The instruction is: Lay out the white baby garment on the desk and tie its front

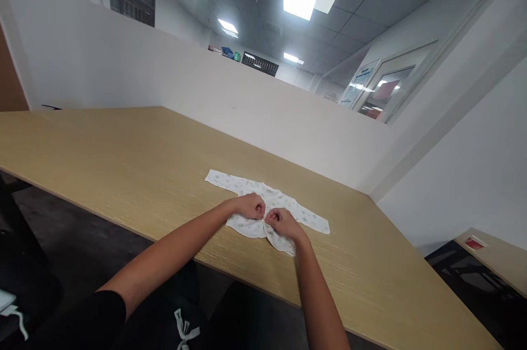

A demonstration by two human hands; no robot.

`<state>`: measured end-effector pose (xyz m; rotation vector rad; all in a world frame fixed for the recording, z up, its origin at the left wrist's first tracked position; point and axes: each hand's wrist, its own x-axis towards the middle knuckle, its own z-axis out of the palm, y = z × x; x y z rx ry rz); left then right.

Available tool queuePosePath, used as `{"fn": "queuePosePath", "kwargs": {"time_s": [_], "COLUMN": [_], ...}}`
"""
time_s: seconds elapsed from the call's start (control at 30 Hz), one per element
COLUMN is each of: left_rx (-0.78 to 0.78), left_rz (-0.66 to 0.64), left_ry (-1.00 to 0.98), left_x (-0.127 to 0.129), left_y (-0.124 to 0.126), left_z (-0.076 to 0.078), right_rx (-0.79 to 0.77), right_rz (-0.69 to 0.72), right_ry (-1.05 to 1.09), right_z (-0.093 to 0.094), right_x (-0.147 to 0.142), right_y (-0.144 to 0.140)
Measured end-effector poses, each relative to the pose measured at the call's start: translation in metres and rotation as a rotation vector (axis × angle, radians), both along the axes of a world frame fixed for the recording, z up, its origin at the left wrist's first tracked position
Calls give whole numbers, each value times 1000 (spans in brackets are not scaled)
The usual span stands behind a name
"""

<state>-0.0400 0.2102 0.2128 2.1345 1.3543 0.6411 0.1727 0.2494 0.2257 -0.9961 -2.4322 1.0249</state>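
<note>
A small white baby shirt (pixel 304 214) with a faint print lies on the table, its long sleeves spread out to both sides and its neckline away from me. My left hand (pixel 252 206) is closed on the shirt's front edge near the middle. Close beside it, my right hand (pixel 282 222) pinches the opposite front edge, and the cloth puckers between the two. The fingertips hide whatever fastening may be there. Below the hands the two lower front panels flare apart.
The light wood table (pixel 135 157) runs wide to both sides. A white wall (pixel 263 114) stands along its far edge. At the right, a second table (pixel 502 256) carries a small red and white item (pixel 475 243).
</note>
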Motion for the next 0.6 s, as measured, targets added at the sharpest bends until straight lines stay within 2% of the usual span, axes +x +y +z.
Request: {"fn": "queuePosePath", "kwargs": {"time_s": [0.17, 0.3, 0.43, 0.6], "left_rx": [17, 44, 107, 270], "left_rz": [10, 12, 8, 160], "left_ry": [16, 45, 74, 110], "left_x": [-6, -19, -30, -25], "left_y": [6, 10, 11, 12], "left_z": [-5, -9, -10, -13], "right_rx": [-63, -69, -53, 58], "right_rz": [-39, -129, -146, -57], "right_ry": [21, 44, 62, 146], "right_z": [-2, -8, -8, -5], "right_x": [1, 7, 14, 9], "right_y": [7, 16, 20, 10]}}
